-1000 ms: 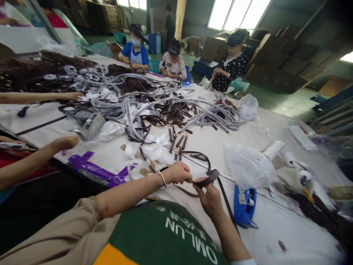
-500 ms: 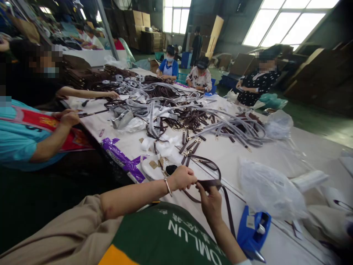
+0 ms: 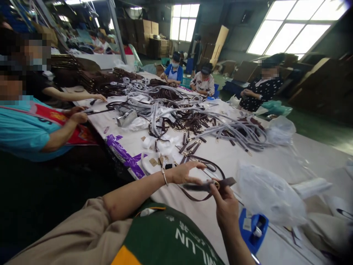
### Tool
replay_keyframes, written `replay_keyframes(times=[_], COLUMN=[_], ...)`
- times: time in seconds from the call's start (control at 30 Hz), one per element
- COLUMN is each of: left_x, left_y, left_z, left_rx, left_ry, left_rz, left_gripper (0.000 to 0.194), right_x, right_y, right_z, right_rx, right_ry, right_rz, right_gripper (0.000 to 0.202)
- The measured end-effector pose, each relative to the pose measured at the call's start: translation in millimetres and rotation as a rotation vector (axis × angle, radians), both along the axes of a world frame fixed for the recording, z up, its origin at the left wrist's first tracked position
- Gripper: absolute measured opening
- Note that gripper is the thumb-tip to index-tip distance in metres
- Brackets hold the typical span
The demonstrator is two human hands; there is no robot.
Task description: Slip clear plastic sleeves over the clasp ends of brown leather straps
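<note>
A dark brown strap [image 3: 229,182] with a round gold metal fitting [image 3: 217,184] is pinched in my right hand [image 3: 227,206], between thumb and fingers. One end sticks out to the right past the fingertips. Another stretch of it runs left, blurred, beneath my left hand [image 3: 184,173]. That hand is open, thumb and fingers apart, close to the strap; whether the thumb touches it I cannot tell. Behind both hands, a loop of brown strap [image 3: 217,162] lies on the white table, beside several short straps with gold clasps [image 3: 190,147].
A blue tape dispenser [image 3: 252,230] stands right of my right forearm, near a clear plastic bag [image 3: 270,195]. Purple plastic [image 3: 121,151] lies along the left table edge. Wrapped straps [image 3: 237,134] are heaped mid-table. A co-worker in turquoise [image 3: 33,129] works at left; others sit or stand around the table.
My left hand has gone from a closed pinch on the strap to spread fingers. My right hand has shifted right with the strap, and the gold fitting now shows. The view has moved slightly.
</note>
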State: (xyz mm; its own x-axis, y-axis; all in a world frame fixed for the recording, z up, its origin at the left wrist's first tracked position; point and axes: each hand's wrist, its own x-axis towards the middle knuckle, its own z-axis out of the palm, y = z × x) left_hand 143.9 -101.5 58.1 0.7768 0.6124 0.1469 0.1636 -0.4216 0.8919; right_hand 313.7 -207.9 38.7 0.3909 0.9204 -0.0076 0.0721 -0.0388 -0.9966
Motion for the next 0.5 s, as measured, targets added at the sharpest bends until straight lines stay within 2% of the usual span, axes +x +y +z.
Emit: replay_keyframes(times=[0.03,0.07,0.13,0.17,0.23,0.3,0.33,0.43,0.5], left_x=[-7.1,-16.4,-44.0,-63.6,-115.0,-179.9,-214.9,-314.7,-365.5], left_y=[0.4,1.3,5.4,8.5,14.5,15.6,12.5,-15.7,-47.7], left_z=[-8.5,-17.3,-32.3,-37.3,-41.1,-38.8,-36.5,-28.0,-21.2], left_rx=[0.055,0.095,0.166,0.205,0.250,0.279,0.295,0.204,0.085], left_ry=[0.083,0.188,0.372,0.430,0.473,0.501,0.513,0.588,0.646], left_rz=[-0.062,-0.095,-0.011,0.093,0.316,0.555,0.742,1.169,1.457], left_gripper=[0.056,0.053,0.034,0.027,0.028,0.033,0.030,0.028,0.030], right_x=[2.4,5.3,12.0,15.6,21.8,25.6,26.4,25.9,24.4], right_y=[-3.3,-6.0,-9.1,-9.3,-6.4,0.3,4.8,20.3,30.1], right_z=[3.9,7.6,13.7,15.9,18.2,17.4,15.9,8.6,3.0], right_rx=[0.020,0.047,0.102,0.123,0.161,0.201,0.222,0.254,0.255], right_ry=[0.035,0.085,0.209,0.273,0.372,0.427,0.449,0.536,0.594], right_rz=[-0.039,-0.079,-0.152,-0.180,-0.218,-0.230,-0.232,-0.230,-0.233], right_gripper=[0.042,0.041,0.037,0.035,0.032,0.029,0.028,0.023,0.021])
